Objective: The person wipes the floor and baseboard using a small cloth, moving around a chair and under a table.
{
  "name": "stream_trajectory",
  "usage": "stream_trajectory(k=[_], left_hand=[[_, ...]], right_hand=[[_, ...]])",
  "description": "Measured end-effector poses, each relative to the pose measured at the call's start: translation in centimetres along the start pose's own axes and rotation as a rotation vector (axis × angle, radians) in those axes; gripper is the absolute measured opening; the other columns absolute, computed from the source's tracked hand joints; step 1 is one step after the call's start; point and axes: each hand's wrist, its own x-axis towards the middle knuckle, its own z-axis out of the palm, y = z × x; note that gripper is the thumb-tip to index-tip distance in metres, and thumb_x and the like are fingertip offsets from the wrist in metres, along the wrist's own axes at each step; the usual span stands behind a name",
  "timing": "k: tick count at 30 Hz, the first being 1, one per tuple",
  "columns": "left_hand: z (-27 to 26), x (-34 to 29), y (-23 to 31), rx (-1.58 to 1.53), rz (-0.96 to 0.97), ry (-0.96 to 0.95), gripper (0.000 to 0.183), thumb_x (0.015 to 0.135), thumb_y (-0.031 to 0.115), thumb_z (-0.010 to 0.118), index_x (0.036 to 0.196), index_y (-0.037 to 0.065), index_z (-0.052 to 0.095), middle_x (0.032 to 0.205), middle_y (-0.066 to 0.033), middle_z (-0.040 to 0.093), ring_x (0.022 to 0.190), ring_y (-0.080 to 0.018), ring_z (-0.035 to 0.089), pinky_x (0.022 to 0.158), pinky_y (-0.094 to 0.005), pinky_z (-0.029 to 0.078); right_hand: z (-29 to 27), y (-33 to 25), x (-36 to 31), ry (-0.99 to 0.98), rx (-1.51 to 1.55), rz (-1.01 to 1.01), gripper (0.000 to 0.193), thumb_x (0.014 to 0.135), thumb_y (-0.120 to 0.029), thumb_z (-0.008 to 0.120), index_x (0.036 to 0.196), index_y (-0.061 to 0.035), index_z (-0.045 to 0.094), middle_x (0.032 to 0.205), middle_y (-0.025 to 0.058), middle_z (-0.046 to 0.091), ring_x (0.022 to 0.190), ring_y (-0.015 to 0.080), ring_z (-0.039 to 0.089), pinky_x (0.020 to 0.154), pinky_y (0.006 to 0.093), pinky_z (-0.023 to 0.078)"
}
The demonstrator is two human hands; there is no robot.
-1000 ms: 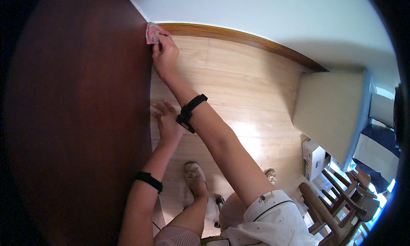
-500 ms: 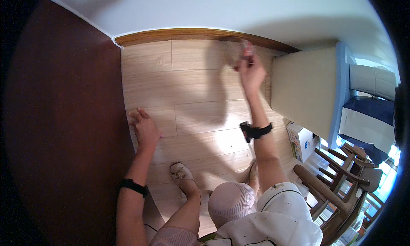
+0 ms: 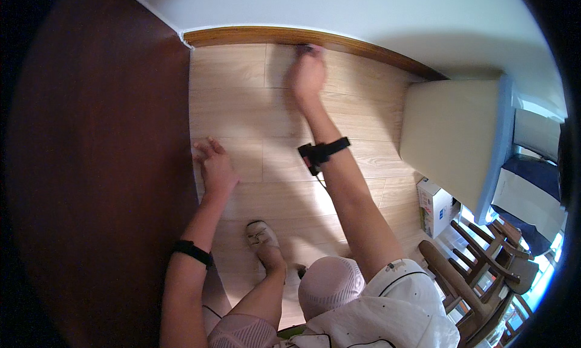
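My right hand [image 3: 307, 73] reaches far forward to the wooden baseboard [image 3: 254, 36] at the foot of the white wall. Its fingers are closed, and a small dark and pinkish thing [image 3: 312, 48] shows at their tips, against or very near the board. Blur and the hand itself hide what kind of thing it is. On the left, my left hand [image 3: 215, 166] rests by the lower edge of the dark brown panel [image 3: 103, 154], fingers stretched out on the light wood floor [image 3: 290, 194] and holding nothing. Each wrist wears a black band.
To the right stands a cream box-like piece [image 3: 451, 130] with a blue edge. Beside it are a white carton [image 3: 436, 209], dark blue and white bags [image 3: 526, 191] and brown wooden chairs [image 3: 484, 269]. My shoe [image 3: 261, 233] is on the floor between my arms.
My right hand has swept left along the baseboard, closer to it, with the reddish thing now mostly hidden. The left hand stays by the panel; the whole view has shifted slightly.
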Motion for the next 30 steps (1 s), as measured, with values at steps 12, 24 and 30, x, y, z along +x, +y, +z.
stream_trajectory(k=[12, 24, 30], left_hand=[[0.8, -0.7, 0.4, -0.049, 0.012, 0.101, 0.116, 0.054, 0.026, 0.09, 0.14, -0.017, 0.026, 0.134, -0.0492, 0.03, 0.123, -0.0571, 0.043, 0.105, -0.0465, 0.043], [0.6, -1.3, 0.6, -0.006, 0.011, 0.056, 0.101, 0.065, 0.025, 0.082, 0.14, -0.018, 0.028, 0.132, -0.0486, 0.034, 0.129, -0.0545, 0.038, 0.106, -0.051, 0.039], [2.1, -0.7, 0.9, 0.033, 0.038, 0.13, 0.095, 0.068, 0.018, 0.077, 0.139, -0.019, 0.027, 0.133, -0.0503, 0.031, 0.127, -0.0568, 0.039, 0.108, -0.0522, 0.036]], right_hand=[[-1.4, -18.8, -2.1, -0.373, 0.513, -0.21, 0.012, 0.076, -0.003, 0.063, 0.081, 0.0029, 0.072, 0.092, 0.0271, 0.067, 0.098, 0.0379, 0.065, 0.083, 0.0409, 0.054], [-1.1, -16.7, -3.0, -0.399, 0.47, -0.8, 0.016, 0.078, -0.005, 0.059, 0.089, -0.0004, 0.068, 0.096, 0.0211, 0.067, 0.091, 0.0384, 0.065, 0.082, 0.0459, 0.053], [-4.2, -12.3, -4.2, -0.43, 0.414, -0.937, 0.025, 0.083, -0.007, 0.058, 0.106, -0.009, 0.068, 0.104, 0.0134, 0.065, 0.098, 0.0328, 0.062, 0.084, 0.0418, 0.052]])
